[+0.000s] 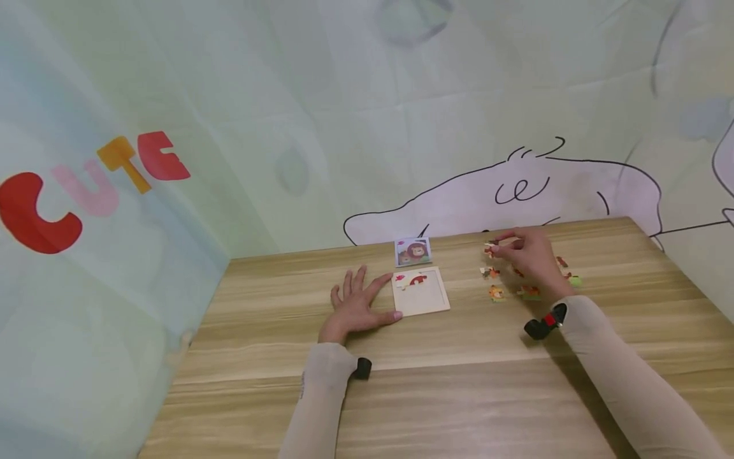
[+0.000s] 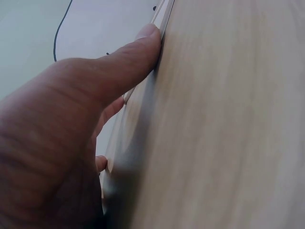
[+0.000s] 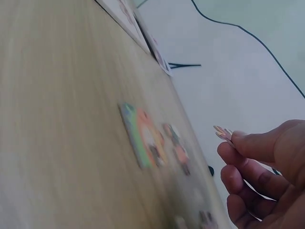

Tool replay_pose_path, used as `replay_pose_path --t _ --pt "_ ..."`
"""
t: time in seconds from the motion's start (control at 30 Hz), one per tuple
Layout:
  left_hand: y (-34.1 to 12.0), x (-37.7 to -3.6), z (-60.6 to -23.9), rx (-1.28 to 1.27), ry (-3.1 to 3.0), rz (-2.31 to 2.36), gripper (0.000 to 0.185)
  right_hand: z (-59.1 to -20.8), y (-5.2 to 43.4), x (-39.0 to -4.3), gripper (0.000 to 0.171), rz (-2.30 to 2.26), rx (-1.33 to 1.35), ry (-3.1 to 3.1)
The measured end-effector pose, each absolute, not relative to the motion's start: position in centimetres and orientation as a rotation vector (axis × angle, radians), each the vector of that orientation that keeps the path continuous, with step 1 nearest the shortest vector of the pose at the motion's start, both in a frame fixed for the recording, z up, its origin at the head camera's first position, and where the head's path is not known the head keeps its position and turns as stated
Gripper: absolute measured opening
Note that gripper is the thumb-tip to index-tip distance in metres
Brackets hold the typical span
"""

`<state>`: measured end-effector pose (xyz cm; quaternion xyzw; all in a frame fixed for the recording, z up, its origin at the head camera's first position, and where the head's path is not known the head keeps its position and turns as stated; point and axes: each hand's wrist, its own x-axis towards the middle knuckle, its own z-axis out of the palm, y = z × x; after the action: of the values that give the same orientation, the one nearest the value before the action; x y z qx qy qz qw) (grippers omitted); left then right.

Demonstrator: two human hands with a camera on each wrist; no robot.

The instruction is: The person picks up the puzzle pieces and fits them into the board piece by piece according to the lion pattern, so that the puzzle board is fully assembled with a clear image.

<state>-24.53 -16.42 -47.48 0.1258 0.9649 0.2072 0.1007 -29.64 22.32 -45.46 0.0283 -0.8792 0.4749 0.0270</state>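
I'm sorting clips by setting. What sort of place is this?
Probably a children's play corner or a staged booth: a cartoon backdrop with "CUTE" lettering surrounds a wooden table holding a child's puzzle tray and loose puzzle pieces.

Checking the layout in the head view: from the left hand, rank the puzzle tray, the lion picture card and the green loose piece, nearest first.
1. Puzzle tray, touching the left hand.
2. Lion picture card, behind the tray.
3. Green loose piece, far right, beyond the right hand.
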Motion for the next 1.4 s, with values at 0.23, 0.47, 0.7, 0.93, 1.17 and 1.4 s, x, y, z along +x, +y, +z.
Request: replay_pose_path --t 0.23,0.47,0.7,0.93,1.17,1.4 --pt "-16.5 -24.5 -47.6 0.362 2.849 0.609 0.090 -46.6 19.2 -30.1 0.028 1.492 0.114 -2.748" --pt "-16.4 -24.6 -47.5 0.371 2.859 0.603 0.090 -46.6 16.5 -30.0 0.028 1.513 0.138 -2.780" --pt "-16.4 -24.5 -47.5 0.371 2.863 0.614 0.090 -46.8 14.4 -29.8 0.026 1.561 0.183 -2.793" --pt "-16.5 -24.4 -47.4 0.364 2.861 0.610 0.090 -46.7 12.3 -29.5 0.022 1.559 0.242 -2.815" --pt "-16.4 -24.3 -47.4 0.372 2.865 0.603 0.088 -46.9 10.7 -29.3 0.019 1.479 0.261 -2.866" --pt "-16.4 -24.4 -47.5 0.368 2.870 0.599 0.088 -46.7 9.9 -29.4 0.020 1.365 0.245 -2.908"
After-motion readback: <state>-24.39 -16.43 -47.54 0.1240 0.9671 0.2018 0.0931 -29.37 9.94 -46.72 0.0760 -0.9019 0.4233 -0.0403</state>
